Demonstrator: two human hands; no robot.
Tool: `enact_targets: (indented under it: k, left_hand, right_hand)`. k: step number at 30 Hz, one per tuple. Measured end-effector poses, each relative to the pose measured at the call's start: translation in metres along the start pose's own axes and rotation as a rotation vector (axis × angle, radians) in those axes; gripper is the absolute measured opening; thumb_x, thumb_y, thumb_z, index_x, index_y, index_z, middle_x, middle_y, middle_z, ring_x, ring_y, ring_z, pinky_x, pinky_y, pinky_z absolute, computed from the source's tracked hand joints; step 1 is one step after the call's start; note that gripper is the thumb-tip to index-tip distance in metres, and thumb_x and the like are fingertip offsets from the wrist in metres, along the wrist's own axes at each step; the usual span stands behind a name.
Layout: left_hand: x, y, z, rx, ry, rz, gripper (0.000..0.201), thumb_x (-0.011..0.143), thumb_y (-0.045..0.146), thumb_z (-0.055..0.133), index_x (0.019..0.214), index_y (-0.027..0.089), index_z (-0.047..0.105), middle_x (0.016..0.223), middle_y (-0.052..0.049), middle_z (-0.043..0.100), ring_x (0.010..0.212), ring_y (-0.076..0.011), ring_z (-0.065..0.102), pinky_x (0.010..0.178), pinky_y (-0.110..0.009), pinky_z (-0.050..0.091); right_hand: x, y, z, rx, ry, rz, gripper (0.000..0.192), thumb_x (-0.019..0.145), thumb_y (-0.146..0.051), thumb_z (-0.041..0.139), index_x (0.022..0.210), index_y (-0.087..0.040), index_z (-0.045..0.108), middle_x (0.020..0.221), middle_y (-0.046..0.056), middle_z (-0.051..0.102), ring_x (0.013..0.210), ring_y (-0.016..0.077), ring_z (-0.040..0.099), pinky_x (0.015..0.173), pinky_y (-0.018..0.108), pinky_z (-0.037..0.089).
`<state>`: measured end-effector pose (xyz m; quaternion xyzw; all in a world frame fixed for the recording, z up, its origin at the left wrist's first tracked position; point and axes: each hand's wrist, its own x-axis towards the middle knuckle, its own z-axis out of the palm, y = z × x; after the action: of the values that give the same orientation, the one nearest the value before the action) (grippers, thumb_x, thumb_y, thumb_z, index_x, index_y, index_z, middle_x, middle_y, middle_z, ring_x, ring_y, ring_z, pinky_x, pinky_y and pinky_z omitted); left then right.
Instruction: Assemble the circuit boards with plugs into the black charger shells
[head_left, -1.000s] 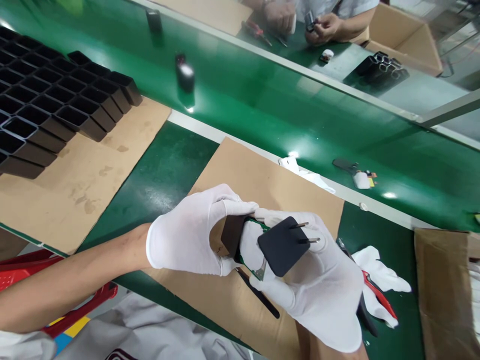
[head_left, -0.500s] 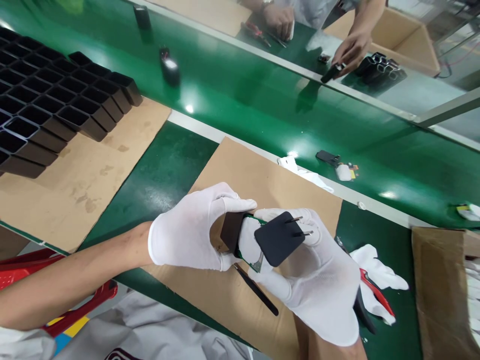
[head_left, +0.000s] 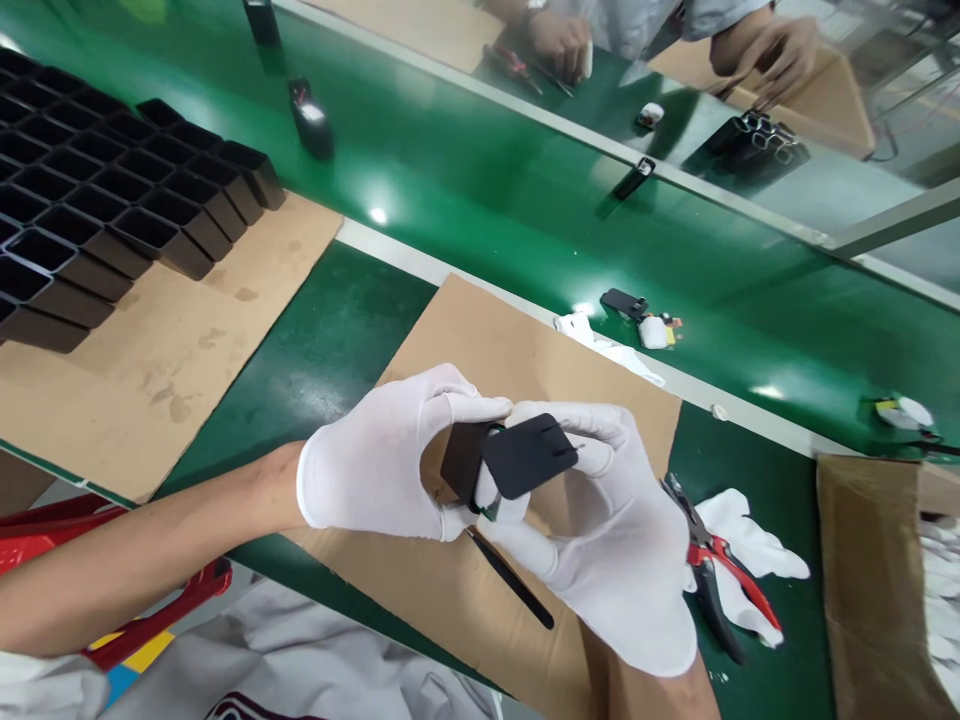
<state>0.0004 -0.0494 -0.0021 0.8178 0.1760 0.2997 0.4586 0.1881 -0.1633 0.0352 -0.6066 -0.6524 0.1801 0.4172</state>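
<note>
My left hand (head_left: 390, 455), in a white glove, grips a black open-ended charger casing (head_left: 460, 462) by its sides. In my gloved right hand (head_left: 615, 530) is a charger plug cover (head_left: 531, 456), black and square with two metal prongs. A circuit board with a white block (head_left: 486, 490) joins behind the cover and sits mostly inside the casing's open end; only a narrow part of it shows. Tweezers (head_left: 514, 580) lie on the cardboard sheet (head_left: 480, 330) just below my hands. Right of my right hand are red-and-black pliers (head_left: 709, 565) on a white cloth (head_left: 750, 540).
Rows of black casings (head_left: 112, 190) stand on cardboard at the left. A green conveyor belt (head_left: 450, 190) carries several charger parts (head_left: 641, 318). Across it are a co-worker's hands (head_left: 780, 55) near more casings (head_left: 757, 135). A cardboard box (head_left: 870, 580) stands at right.
My right hand has moved left, pushing the board deeper into the casing, with the cover now close to its rim. Parts on the belt have shifted left. The co-worker's hand has released a black part onto the belt.
</note>
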Motion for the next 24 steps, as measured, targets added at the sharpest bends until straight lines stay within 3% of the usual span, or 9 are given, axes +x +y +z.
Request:
enact_targets:
  k: [4,6,13,18,21,24]
  left_hand:
    - [0.004,0.004,-0.001,-0.098,-0.049,-0.053,0.056,0.062,0.014,0.089,0.113,0.028,0.07,0.092,0.001,0.075,0.09,-0.0247,0.074,0.087,-0.042,0.064]
    - [0.005,0.003,0.001,-0.124,-0.029,-0.097,0.049,0.061,0.017,0.093,0.103,0.025,0.069,0.091,0.0,0.075,0.087,-0.0247,0.073,0.086,-0.042,0.063]
    - [0.006,-0.001,0.005,-0.351,0.05,-0.147,0.06,0.07,0.025,0.088,0.124,0.022,0.065,0.109,-0.005,0.073,0.104,-0.0264,0.076,0.099,-0.043,0.063]
    - [0.007,0.001,0.002,-0.233,0.114,-0.114,0.047,0.067,0.025,0.087,0.109,0.02,0.066,0.102,-0.005,0.071,0.099,-0.0247,0.075,0.095,-0.041,0.063]
    - [0.008,0.002,0.002,-0.087,0.206,-0.087,0.042,0.066,0.026,0.089,0.101,0.019,0.065,0.097,-0.003,0.069,0.089,-0.0213,0.072,0.086,-0.037,0.062]
    - [0.007,0.003,0.005,0.065,0.291,-0.057,0.043,0.068,0.035,0.091,0.1,0.019,0.067,0.095,-0.004,0.069,0.084,-0.0203,0.07,0.08,-0.036,0.061]
  right_hand:
    - [0.004,-0.001,0.004,-0.019,-0.031,0.019,0.049,0.075,-0.044,0.097,0.116,-0.032,0.073,0.121,0.005,0.072,0.113,0.0269,0.07,0.097,0.043,0.064]
    - [0.005,-0.001,0.006,-0.074,-0.008,0.032,0.056,0.074,-0.05,0.097,0.121,-0.032,0.074,0.121,0.006,0.074,0.111,0.0292,0.072,0.094,0.046,0.065]
    - [-0.011,0.004,0.005,-0.174,0.257,-0.104,0.053,0.079,-0.031,0.094,0.128,-0.032,0.073,0.113,0.008,0.079,0.1,0.0311,0.076,0.084,0.05,0.066]
    - [-0.016,-0.004,0.017,-0.38,0.257,-0.226,0.065,0.083,-0.029,0.089,0.144,-0.035,0.065,0.127,0.01,0.079,0.097,0.0321,0.08,0.075,0.044,0.067]
    - [-0.016,-0.012,0.03,-0.545,0.208,-0.188,0.061,0.089,-0.028,0.083,0.147,-0.033,0.064,0.138,0.012,0.076,0.088,0.0296,0.082,0.067,0.039,0.065]
    - [-0.017,-0.017,0.039,-0.548,0.232,-0.133,0.051,0.095,-0.028,0.077,0.145,-0.031,0.067,0.132,0.008,0.079,0.089,0.0273,0.083,0.067,0.036,0.065]
